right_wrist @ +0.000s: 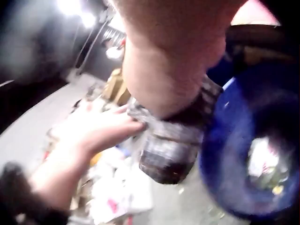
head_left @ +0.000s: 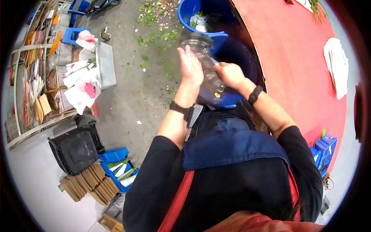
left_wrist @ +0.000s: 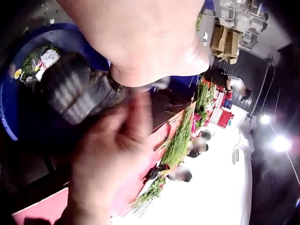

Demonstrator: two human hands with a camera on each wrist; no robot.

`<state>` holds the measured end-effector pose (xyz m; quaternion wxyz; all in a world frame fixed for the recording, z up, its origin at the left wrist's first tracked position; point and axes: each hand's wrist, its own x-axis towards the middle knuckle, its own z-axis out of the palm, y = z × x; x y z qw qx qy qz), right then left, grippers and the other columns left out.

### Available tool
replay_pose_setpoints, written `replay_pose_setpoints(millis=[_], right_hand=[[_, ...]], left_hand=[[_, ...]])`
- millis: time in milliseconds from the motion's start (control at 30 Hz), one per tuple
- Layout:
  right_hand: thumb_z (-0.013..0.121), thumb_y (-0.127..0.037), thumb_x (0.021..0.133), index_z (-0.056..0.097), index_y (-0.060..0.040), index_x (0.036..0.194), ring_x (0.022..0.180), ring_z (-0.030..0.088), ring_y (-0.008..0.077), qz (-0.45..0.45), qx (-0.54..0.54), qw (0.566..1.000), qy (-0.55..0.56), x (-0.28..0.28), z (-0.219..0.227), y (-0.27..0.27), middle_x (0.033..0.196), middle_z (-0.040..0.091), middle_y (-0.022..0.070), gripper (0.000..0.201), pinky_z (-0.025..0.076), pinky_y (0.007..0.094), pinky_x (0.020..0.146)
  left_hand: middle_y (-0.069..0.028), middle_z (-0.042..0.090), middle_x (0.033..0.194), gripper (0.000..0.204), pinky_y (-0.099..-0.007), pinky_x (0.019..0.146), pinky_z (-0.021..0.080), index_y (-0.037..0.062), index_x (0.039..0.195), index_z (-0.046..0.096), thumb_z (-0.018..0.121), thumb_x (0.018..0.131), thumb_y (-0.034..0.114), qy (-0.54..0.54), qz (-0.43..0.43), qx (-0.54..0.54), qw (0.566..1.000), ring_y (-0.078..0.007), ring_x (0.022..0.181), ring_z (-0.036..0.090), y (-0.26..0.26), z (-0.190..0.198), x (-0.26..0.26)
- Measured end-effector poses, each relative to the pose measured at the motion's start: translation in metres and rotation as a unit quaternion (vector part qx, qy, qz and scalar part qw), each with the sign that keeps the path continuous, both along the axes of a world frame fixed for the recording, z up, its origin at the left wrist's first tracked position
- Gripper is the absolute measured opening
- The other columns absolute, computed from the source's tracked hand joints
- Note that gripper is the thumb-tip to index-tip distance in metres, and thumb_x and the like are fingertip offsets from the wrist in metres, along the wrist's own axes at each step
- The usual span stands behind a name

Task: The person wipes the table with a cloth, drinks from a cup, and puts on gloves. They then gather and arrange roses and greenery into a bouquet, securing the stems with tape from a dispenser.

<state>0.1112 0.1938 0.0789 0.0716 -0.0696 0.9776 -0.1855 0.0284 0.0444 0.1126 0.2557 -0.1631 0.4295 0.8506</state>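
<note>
A clear ribbed jar (head_left: 206,62) is held tilted over a blue bucket (head_left: 216,104), its dark mouth pointing away from me. My left hand (head_left: 191,67) lies against the jar's left side with fingers stretched along it. My right hand (head_left: 230,75) is curled round the jar's lower end. The left wrist view shows the jar (left_wrist: 77,93) between my left hand (left_wrist: 150,42) and right hand (left_wrist: 108,154), above the bucket (left_wrist: 14,93). In the right wrist view the jar (right_wrist: 168,150) hangs blurred beside the bucket (right_wrist: 225,154), with the left hand (right_wrist: 93,131) touching it.
A second blue bucket (head_left: 189,11) with scraps stands behind. A red surface (head_left: 293,58) with a white cloth (head_left: 336,65) fills the right. Left of me are wrapped flowers (head_left: 83,89), shelves, a black bin (head_left: 75,149) and a blue crate (head_left: 116,158). Green cuttings (head_left: 154,15) litter the floor.
</note>
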Motion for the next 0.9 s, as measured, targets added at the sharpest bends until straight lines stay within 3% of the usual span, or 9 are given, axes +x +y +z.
replay_pose_setpoints(millis=[33, 167, 333, 467, 567, 633, 700, 800, 900], right_hand=[[0.059, -0.013, 0.082, 0.068, -0.0117, 0.101, 0.074, 0.064, 0.0322, -0.01, 0.016, 1.0, 0.0, 0.003, -0.014, 0.017, 0.078, 0.062, 0.0129, 0.021, 0.051, 0.0434, 0.063], [0.061, -0.018, 0.082, 0.072, -0.0155, 0.1, 0.078, 0.064, 0.0299, -0.07, -0.075, 0.99, 0.099, -0.013, -0.016, 0.043, 0.08, 0.064, 0.0103, 0.021, 0.05, 0.0437, 0.069], [0.063, -0.011, 0.075, 0.071, -0.0153, 0.095, 0.073, 0.058, 0.025, 0.08, -0.084, 0.983, 0.142, -0.015, 0.048, 0.033, 0.07, 0.054, 0.0053, 0.022, 0.041, 0.0393, 0.065], [0.064, -0.012, 0.074, 0.069, -0.0117, 0.095, 0.074, 0.058, 0.0242, 0.062, -0.069, 0.986, 0.14, -0.004, 0.081, 0.04, 0.071, 0.053, 0.0049, 0.022, 0.042, 0.038, 0.066], [0.064, -0.011, 0.074, 0.067, -0.0108, 0.094, 0.077, 0.057, 0.0244, 0.056, -0.028, 0.986, 0.156, 0.006, 0.103, 0.053, 0.073, 0.053, 0.0058, 0.02, 0.041, 0.038, 0.067], [0.065, -0.009, 0.074, 0.066, -0.0111, 0.094, 0.076, 0.055, 0.0259, 0.06, -0.02, 0.986, 0.153, 0.013, 0.111, 0.053, 0.074, 0.051, 0.0064, 0.02, 0.041, 0.0383, 0.068], [0.065, -0.008, 0.074, 0.065, -0.0108, 0.094, 0.075, 0.053, 0.0273, 0.067, -0.014, 0.984, 0.162, 0.021, 0.115, 0.047, 0.074, 0.05, 0.0071, 0.021, 0.041, 0.039, 0.069], [0.065, -0.007, 0.073, 0.066, -0.0091, 0.09, 0.073, 0.051, 0.0276, 0.023, -0.013, 0.985, 0.173, 0.038, 0.113, 0.042, 0.073, 0.047, 0.0086, 0.017, 0.04, 0.0395, 0.068], [0.073, -0.012, 0.072, 0.07, -0.0051, 0.094, 0.084, 0.057, 0.0273, -0.067, -0.142, 0.986, -0.061, 0.062, 0.081, 0.062, 0.085, 0.058, 0.0097, 0.023, 0.047, 0.0389, 0.074]], left_hand=[[-0.0142, 0.001, 0.16, 0.091, -0.0431, 0.115, -0.009, 0.0097, 0.153, 0.007, 0.024, 0.091, 0.073, 0.061, -0.037, 0.034, 0.997, -0.0257, 0.148, -0.005, -0.007, -0.002, -0.004], [-0.0149, 0.05, 0.137, 0.034, -0.0345, 0.103, 0.039, 0.0036, 0.118, 0.063, 0.068, 0.086, 0.015, 0.293, -0.054, -0.244, 0.923, -0.0255, 0.123, 0.051, -0.03, -0.043, -0.018], [-0.0174, 0.052, 0.134, 0.069, -0.0367, 0.105, 0.04, 0.0085, 0.132, 0.051, 0.073, 0.067, 0.009, 0.496, -0.215, -0.42, 0.729, -0.0335, 0.124, 0.05, -0.018, -0.053, 0.011], [-0.0128, 0.066, 0.113, 0.061, -0.0306, 0.092, 0.048, 0.0039, 0.129, 0.054, 0.076, 0.072, 0.011, 0.211, -0.509, -0.187, 0.813, -0.019, 0.101, 0.064, 0.015, -0.106, 0.031], [-0.0102, 0.067, 0.111, 0.052, -0.0302, 0.09, 0.049, -0.0005, 0.126, 0.055, 0.069, 0.077, 0.011, 0.28, -0.44, -0.256, 0.814, -0.0165, 0.101, 0.063, 0.022, -0.066, 0.042], [-0.0132, 0.063, 0.114, 0.054, -0.0333, 0.09, 0.049, -0.0007, 0.123, 0.057, 0.073, 0.074, 0.016, 0.501, -0.294, -0.215, 0.785, -0.0196, 0.107, 0.06, 0.026, -0.086, 0.051], [-0.015, 0.067, 0.098, 0.044, -0.0372, 0.082, 0.05, 0.0004, 0.107, 0.062, 0.075, 0.075, 0.028, 0.387, -0.464, -0.224, 0.765, -0.0219, 0.096, 0.064, 0.024, -0.043, 0.048], [-0.0116, 0.068, 0.088, 0.024, -0.0412, 0.071, 0.052, 0.0115, 0.094, 0.066, 0.07, 0.074, 0.025, 0.397, -0.375, -0.421, 0.724, -0.0329, 0.083, 0.065, 0.019, -0.035, 0.052], [-0.0092, 0.066, 0.085, 0.017, -0.0431, 0.069, 0.052, 0.0128, 0.091, 0.066, 0.066, 0.074, 0.018, 0.467, -0.232, -0.458, 0.72, -0.0308, 0.08, 0.065, 0.007, -0.029, 0.043]])
